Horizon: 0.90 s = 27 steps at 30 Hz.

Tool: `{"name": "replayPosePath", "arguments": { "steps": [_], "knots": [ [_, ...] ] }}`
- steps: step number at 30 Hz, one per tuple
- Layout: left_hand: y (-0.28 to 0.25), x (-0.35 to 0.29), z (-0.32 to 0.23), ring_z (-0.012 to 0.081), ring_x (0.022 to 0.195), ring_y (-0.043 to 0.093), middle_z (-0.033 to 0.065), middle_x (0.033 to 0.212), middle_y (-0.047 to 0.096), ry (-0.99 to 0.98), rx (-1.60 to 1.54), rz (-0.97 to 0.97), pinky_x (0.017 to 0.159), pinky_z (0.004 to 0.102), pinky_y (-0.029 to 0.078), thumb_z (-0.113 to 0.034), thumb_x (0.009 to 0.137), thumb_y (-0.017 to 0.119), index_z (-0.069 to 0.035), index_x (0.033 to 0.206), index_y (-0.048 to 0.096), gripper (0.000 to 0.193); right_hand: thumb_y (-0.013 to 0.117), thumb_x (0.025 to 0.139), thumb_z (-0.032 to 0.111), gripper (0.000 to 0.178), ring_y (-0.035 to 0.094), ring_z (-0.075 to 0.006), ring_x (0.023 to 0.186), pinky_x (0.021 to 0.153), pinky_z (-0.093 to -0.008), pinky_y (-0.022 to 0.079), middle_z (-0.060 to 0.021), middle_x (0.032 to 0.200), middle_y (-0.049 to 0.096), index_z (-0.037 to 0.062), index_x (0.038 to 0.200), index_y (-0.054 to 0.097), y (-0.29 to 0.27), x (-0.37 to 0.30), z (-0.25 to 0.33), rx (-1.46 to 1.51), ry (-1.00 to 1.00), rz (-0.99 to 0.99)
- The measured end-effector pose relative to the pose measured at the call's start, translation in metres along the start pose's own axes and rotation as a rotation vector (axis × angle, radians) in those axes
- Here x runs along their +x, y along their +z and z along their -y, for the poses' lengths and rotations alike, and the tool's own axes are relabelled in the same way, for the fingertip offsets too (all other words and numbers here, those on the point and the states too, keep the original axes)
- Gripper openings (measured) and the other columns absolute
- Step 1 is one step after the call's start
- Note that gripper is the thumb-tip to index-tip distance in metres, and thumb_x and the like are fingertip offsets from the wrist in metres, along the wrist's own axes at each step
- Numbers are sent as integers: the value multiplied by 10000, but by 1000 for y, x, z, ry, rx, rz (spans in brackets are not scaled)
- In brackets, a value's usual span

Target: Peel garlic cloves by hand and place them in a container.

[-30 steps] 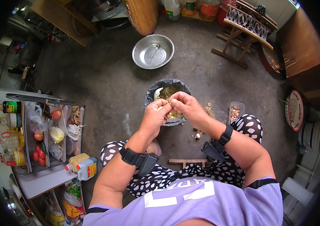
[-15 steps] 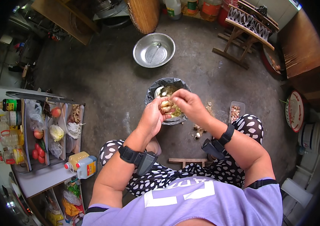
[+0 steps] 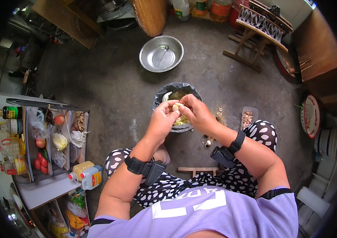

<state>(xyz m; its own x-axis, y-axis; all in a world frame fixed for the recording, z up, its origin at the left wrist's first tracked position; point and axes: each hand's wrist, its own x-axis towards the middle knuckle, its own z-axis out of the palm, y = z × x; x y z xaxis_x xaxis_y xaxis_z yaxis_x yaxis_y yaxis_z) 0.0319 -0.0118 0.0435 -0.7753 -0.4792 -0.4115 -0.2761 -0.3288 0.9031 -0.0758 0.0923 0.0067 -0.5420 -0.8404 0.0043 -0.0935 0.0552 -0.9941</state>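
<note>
Both hands meet over a bin lined with a dark bag (image 3: 157,96). My left hand (image 3: 163,120) is closed on a whitish head of garlic (image 3: 177,106), its fingertips round the near and left sides. From the right, the thumb and fingers of my right hand (image 3: 197,114) pinch the same garlic. Pale yellowish scraps (image 3: 181,120) lie in the bin below, partly covered by my hands. On the floor right of the bin are loose garlic heads (image 3: 208,142) with dry stalks, and a clear plastic box (image 3: 249,112) of reddish cloves.
A metal basin (image 3: 161,54) stands on the floor beyond the bin. A wooden folding stool (image 3: 252,39) is at the far right. Shelves of vegetables (image 3: 59,141) and bottles (image 3: 10,143) line the left. A wooden stool edge (image 3: 198,169) shows between my knees.
My right hand's fingers have come down onto the garlic from just above it. The garlic now sits slightly higher, between both hands' fingertips, and looks paler.
</note>
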Motion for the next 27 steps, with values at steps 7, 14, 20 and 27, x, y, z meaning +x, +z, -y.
{"name": "replayPosePath", "arguments": {
  "steps": [7, 14, 20, 27],
  "knots": [
    [1, -2, -1, 78, 853, 568, 41, 959, 605, 17, 33, 65, 715, 190, 449, -26, 843, 578, 14, 1140, 523, 305, 525, 906, 90, 102, 507, -108, 721, 637, -255, 440, -34, 763, 518, 1, 897, 476, -3, -1, 4, -182, -34, -7],
    [-5, 3, -1, 94, 835, 576, 44, 991, 597, -57, -277, 127, 703, 197, 451, -40, 866, 564, 14, 1183, 504, 327, 430, 936, 148, 133, 445, -62, 573, 506, -228, 374, 11, 664, 486, 47, 874, 490, -13, 5, 11, 456, 281, -6],
    [-7, 3, 0, 82, 833, 568, 31, 1003, 592, -54, -324, 116, 692, 193, 436, -70, 897, 517, 11, 1243, 462, 359, 409, 937, 136, 132, 406, -57, 545, 499, -200, 338, 13, 690, 490, 49, 940, 508, -14, 8, 19, 699, 362, -130],
    [-5, 5, 3, 100, 823, 564, 38, 977, 584, -75, -336, 90, 668, 212, 427, -112, 923, 482, -10, 1147, 496, 247, 421, 932, 140, 152, 514, -84, 718, 646, -201, 424, -29, 869, 555, 44, 1006, 512, -29, 6, 7, 764, 360, -39]
  ]
}}
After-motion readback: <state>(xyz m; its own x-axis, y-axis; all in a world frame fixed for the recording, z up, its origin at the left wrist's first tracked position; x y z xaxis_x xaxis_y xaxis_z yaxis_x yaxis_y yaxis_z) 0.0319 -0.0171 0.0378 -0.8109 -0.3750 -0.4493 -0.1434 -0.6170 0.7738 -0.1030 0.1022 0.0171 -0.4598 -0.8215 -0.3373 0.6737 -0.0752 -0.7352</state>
